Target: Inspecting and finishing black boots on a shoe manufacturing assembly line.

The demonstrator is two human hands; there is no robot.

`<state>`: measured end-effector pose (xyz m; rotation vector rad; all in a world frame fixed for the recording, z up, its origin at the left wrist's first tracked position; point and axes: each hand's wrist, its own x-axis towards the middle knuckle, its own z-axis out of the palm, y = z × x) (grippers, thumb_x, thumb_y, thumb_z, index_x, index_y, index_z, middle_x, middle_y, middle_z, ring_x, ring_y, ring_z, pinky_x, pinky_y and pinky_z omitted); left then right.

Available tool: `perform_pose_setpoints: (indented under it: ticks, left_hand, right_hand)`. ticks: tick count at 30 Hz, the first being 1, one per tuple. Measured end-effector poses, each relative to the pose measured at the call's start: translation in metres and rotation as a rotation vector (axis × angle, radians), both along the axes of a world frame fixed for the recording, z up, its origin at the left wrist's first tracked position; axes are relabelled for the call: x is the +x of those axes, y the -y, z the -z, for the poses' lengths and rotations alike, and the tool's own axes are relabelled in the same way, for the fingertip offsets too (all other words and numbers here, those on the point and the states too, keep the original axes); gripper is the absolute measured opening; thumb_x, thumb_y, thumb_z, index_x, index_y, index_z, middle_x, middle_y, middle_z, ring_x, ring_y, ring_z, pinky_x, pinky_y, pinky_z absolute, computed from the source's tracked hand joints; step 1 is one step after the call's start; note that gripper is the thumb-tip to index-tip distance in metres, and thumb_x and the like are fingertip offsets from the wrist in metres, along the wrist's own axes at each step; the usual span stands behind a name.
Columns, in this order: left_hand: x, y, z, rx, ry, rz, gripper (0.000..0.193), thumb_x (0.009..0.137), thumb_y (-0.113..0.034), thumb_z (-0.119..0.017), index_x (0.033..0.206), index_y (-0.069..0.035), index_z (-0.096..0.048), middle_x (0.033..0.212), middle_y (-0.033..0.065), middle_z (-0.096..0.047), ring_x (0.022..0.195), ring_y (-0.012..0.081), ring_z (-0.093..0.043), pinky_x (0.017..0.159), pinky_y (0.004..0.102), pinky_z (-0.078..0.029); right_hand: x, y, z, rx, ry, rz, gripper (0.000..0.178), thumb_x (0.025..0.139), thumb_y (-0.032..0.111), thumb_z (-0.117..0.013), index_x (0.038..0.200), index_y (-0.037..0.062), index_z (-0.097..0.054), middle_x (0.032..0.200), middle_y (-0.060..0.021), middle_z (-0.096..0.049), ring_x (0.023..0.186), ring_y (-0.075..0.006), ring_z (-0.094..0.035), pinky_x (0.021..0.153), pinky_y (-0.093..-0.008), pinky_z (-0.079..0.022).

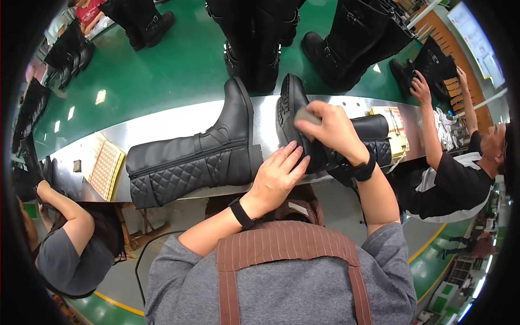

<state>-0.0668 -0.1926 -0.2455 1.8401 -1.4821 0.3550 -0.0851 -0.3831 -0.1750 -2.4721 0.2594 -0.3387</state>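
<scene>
A black boot (296,93) lies tilted on the metal-edged bench in front of me, its ridged sole turned to the left. My left hand (277,176) holds it near the heel, fingers laid over it. In my right hand (337,129) is a small grey-beige block (307,117), pinched between thumb and fingers against the boot just beside the sole edge. What the block is made of, I cannot tell. Left of this boot, another black boot (189,162) rests on its side, with a zip, straps and a quilted shaft; its toe points away from me.
Several black boots (252,49) stand across the green surface (200,70). Patterned yellow-edged pads (106,168) lie on the metal strip (179,116) at left and right (398,127). A co-worker (449,168) handles a boot at right; another person (76,238) sits at left.
</scene>
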Motion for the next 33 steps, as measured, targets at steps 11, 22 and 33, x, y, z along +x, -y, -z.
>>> perform_pose_setpoints:
  ticks: [11,22,33]
  left_hand:
    - [-0.001,-0.001,-0.001,-0.025,-0.053,0.005,0.04,0.072,-0.014,-0.075,0.111,-0.007,-0.066,0.114,0.0125,-0.064,0.114,0.0302,-0.059,0.091,0.0408,-0.05]
    - [0.0,0.0,-0.002,-0.031,-0.065,0.01,0.041,0.072,-0.015,-0.076,0.11,-0.006,-0.066,0.115,0.0121,-0.064,0.114,0.0302,-0.059,0.087,0.0397,-0.051]
    - [-0.003,-0.003,0.0,-0.052,-0.111,-0.017,0.041,0.068,-0.013,-0.077,0.107,-0.003,-0.066,0.113,0.0111,-0.063,0.108,0.0301,-0.06,0.087,0.0392,-0.051]
  right_hand:
    - [0.004,0.002,-0.011,-0.08,-0.286,-0.024,0.036,0.077,0.024,-0.076,0.089,-0.0068,-0.064,0.065,-0.0184,-0.058,0.054,-0.0241,-0.053,0.055,-0.0353,-0.044]
    - [0.002,0.007,-0.013,0.113,-0.087,0.035,0.033,0.075,0.026,-0.074,0.078,-0.0055,-0.063,0.064,-0.0239,-0.059,0.061,-0.04,-0.061,0.055,-0.0403,-0.047]
    - [-0.017,-0.005,-0.036,-0.05,-0.541,-0.079,0.032,0.075,0.026,-0.073,0.076,-0.005,-0.064,0.064,-0.0205,-0.06,0.059,-0.0299,-0.064,0.056,-0.0361,-0.048]
